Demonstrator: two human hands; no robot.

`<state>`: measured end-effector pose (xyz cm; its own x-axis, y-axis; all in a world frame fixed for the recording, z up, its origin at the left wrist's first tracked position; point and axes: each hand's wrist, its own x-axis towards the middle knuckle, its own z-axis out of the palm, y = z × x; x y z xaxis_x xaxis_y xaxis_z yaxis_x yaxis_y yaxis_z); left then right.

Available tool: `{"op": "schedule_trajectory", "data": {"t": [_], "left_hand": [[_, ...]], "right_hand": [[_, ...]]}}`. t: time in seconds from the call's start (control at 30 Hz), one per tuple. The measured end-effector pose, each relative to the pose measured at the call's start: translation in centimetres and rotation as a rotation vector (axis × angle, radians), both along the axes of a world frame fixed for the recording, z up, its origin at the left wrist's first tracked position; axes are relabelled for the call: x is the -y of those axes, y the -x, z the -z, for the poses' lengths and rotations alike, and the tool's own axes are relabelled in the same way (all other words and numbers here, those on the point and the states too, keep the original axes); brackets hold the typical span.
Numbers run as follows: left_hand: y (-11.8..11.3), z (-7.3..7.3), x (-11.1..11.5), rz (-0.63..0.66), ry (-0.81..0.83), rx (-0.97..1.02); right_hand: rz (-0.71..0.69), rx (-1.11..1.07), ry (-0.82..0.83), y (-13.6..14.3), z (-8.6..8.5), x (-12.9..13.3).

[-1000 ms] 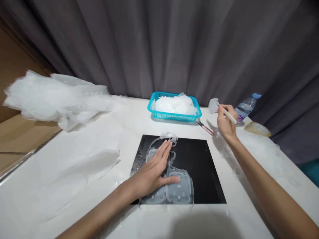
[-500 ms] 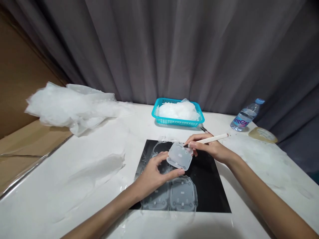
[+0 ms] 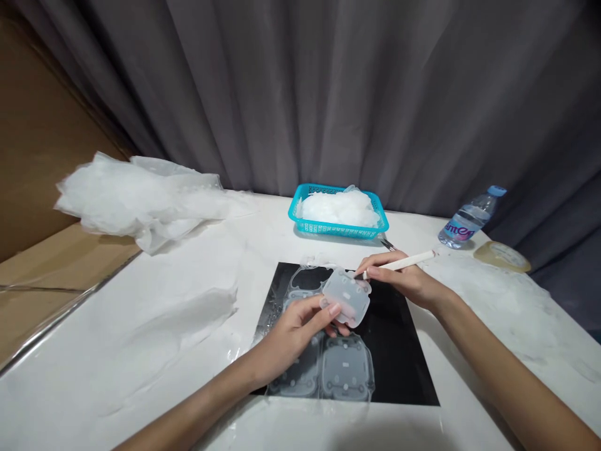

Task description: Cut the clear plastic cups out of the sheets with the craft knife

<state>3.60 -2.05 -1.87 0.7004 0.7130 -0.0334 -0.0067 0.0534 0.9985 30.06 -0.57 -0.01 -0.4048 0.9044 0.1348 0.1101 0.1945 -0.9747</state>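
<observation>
Head view showed the left grip, spread over a clear film sheet a second earlier, now pinching a loose translucent piece, thumb laid on its near face and fingers behind. Meanwhile the right grip had come in from beside the bottle and was closed around a white pen-like tool; its dark tip met or nearly met the piece's upper right edge, and from where I stood I couldn't tell which. That piece was held up above the black mat, while similar shapes lay in the sheet below, with a hollow outline farther back. To my eye, the change meant the work had passed from the sheet to this one piece. Behind, on the bench, a blue basket held white scraps.
</observation>
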Motion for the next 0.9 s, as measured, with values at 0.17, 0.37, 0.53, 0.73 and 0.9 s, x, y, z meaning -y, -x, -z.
{"op": "schedule_trajectory", "data": {"t": [0.17,0.37,0.53,0.73,0.9], "left_hand": [[-0.4,-0.6,0.2,-0.02,0.099,0.032],[-0.3,-1.1,0.1,-0.013,0.116,0.033],[0.2,-1.2,-0.2,0.016,0.015,-0.025],[0.4,-1.3,-0.7,0.009,-0.003,-0.04],[0.4,-1.2,-0.8,0.026,0.11,-0.014]], "right_hand": [[-0.022,-0.058,0.02,0.0,0.0,0.1],[-0.042,-0.101,0.051,0.0,0.1,0.2],[-0.068,-0.093,0.057,-0.2,0.1,0.1],[-0.109,-0.098,0.037,-0.2,0.0,0.0],[-0.11,-0.128,0.039,0.0,0.0,0.1]]}}
